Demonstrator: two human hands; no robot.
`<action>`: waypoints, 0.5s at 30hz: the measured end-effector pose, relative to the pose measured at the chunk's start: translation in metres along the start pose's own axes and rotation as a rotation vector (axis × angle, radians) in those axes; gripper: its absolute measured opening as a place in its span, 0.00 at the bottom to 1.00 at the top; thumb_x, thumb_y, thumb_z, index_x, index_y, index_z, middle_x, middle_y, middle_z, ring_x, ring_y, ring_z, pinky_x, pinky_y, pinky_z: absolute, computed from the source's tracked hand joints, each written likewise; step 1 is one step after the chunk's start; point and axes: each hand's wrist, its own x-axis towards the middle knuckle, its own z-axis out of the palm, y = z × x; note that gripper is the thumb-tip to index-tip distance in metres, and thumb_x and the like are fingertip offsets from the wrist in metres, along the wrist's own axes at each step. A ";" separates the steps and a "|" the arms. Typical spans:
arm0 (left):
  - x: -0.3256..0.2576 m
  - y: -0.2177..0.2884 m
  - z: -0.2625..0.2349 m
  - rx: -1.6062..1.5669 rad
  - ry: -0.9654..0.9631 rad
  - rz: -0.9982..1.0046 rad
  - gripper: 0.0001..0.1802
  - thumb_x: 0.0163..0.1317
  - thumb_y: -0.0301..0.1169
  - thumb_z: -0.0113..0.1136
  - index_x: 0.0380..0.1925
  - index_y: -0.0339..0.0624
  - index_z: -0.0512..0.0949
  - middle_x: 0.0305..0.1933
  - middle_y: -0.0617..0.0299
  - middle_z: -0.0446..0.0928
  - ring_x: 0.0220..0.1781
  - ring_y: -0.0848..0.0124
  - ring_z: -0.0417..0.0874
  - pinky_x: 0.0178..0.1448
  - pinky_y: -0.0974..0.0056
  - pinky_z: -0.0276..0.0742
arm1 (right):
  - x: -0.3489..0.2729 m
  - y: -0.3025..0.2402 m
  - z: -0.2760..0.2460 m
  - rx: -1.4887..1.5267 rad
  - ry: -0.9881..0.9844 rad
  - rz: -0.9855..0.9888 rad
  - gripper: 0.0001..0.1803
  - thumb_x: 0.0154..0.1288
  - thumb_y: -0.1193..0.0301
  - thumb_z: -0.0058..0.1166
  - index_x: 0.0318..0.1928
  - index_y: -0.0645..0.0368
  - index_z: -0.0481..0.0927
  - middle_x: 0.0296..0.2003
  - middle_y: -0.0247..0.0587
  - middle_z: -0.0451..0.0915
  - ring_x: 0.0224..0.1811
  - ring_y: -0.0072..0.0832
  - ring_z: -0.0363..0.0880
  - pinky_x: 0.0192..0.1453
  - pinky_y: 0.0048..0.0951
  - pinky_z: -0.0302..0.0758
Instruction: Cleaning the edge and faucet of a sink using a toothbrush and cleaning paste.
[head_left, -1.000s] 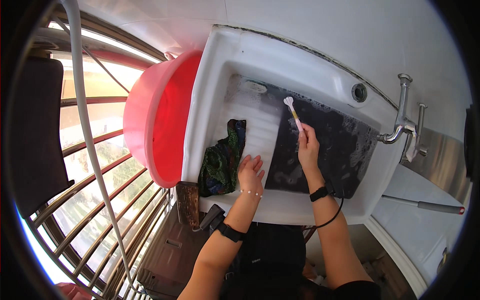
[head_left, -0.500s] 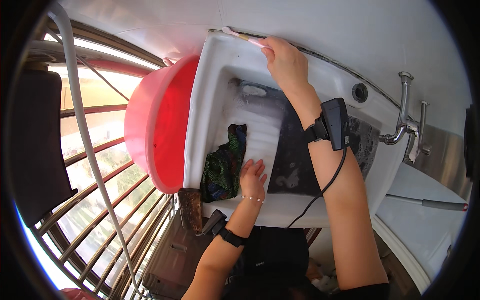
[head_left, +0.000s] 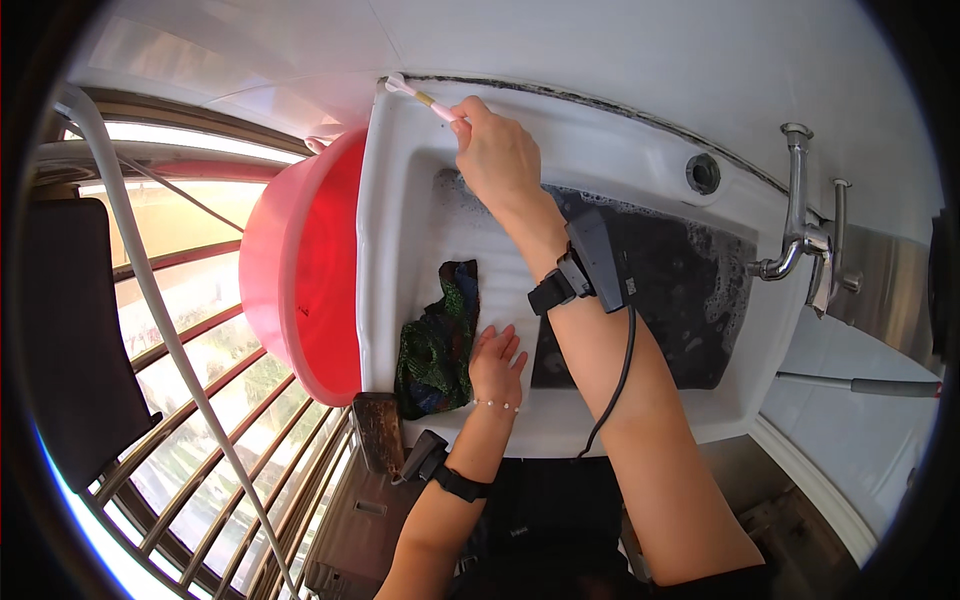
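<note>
In my right hand (head_left: pixel 500 155) is a small brush (head_left: pixel 436 107) with a pink handle, a gold band and a whitish head. Its head touches the far left corner of the white sink (head_left: pixel 372 230), where the rim meets the wall. My left hand (head_left: pixel 497 368) is open, fingers apart, over the sink's ribbed sloping side (head_left: pixel 500 270). Just left of it lies a crumpled dark cloth (head_left: pixel 436 350) patterned in green and blue; whether the hand touches it I cannot tell. Dark, sudsy water (head_left: pixel 660 290) fills the sink's deeper right part.
Against the sink's left side stands a pink-red basin (head_left: pixel 335 270). A worn brown block (head_left: pixel 378 430) sits at the near left corner. On the right, a metal tap (head_left: pixel 790 250) reaches over the rim near a round black hole (head_left: pixel 703 174). A cable hangs from my right wrist device (head_left: pixel 590 265).
My right hand has slid left along the far rim with the brush, from the back edge to the corner. My left hand stays beside the cloth. The view has shifted slightly.
</note>
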 end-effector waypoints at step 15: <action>0.003 -0.002 -0.004 -0.021 -0.007 -0.003 0.26 0.55 0.28 0.48 0.56 0.42 0.58 0.55 0.54 0.68 0.56 0.62 0.66 0.60 0.50 0.58 | -0.086 0.132 -0.059 0.594 0.462 0.735 0.10 0.68 0.66 0.38 0.40 0.61 0.66 0.25 0.40 0.72 0.18 0.24 0.68 0.23 0.27 0.70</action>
